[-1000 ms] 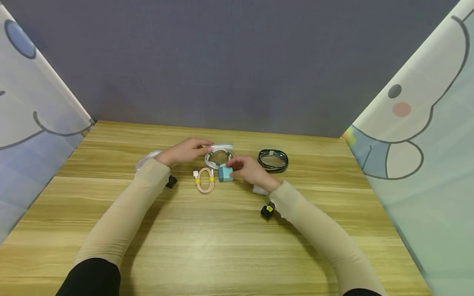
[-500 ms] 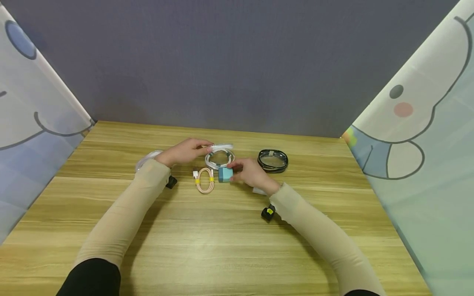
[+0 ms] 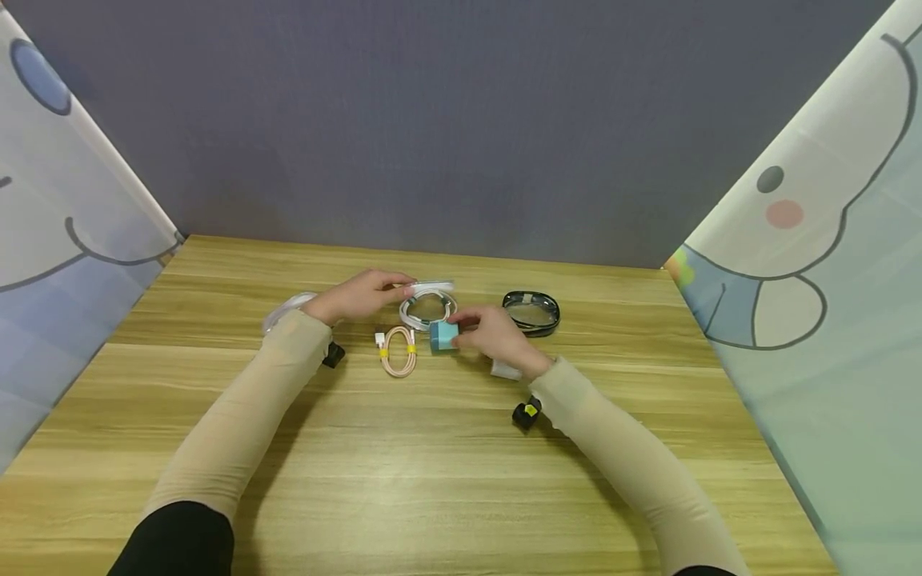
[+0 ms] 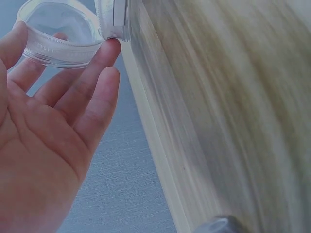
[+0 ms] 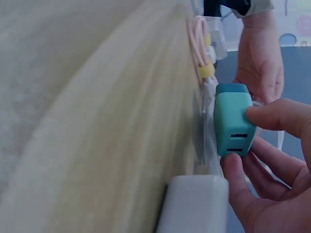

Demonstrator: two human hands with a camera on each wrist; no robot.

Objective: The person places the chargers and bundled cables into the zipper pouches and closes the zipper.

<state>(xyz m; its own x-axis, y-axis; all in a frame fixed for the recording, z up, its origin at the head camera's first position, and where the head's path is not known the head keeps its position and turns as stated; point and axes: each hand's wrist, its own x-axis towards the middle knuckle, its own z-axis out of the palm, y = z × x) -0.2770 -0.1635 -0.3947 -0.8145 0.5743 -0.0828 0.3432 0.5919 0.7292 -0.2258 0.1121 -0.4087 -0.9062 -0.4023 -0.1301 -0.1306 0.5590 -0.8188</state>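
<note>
Pinching the teal charger (image 3: 443, 335) between thumb and fingers, right hand (image 3: 493, 338) sits mid-table, near the white cable coil (image 3: 426, 306). Left hand (image 3: 358, 294) pinches that coil's clear strap (image 4: 58, 46) at its far edge.

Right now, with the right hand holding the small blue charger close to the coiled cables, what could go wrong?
1. The right hand pinches the blue charger only between thumb and fingertips, so it could slip and drop onto the table.
2. The charger sits right beside the white coiled cable and the pink cable; moving it may snag or drag a loop.
3. The left hand holds a clear plastic piece lightly at its fingertips; it may slip.
</note>
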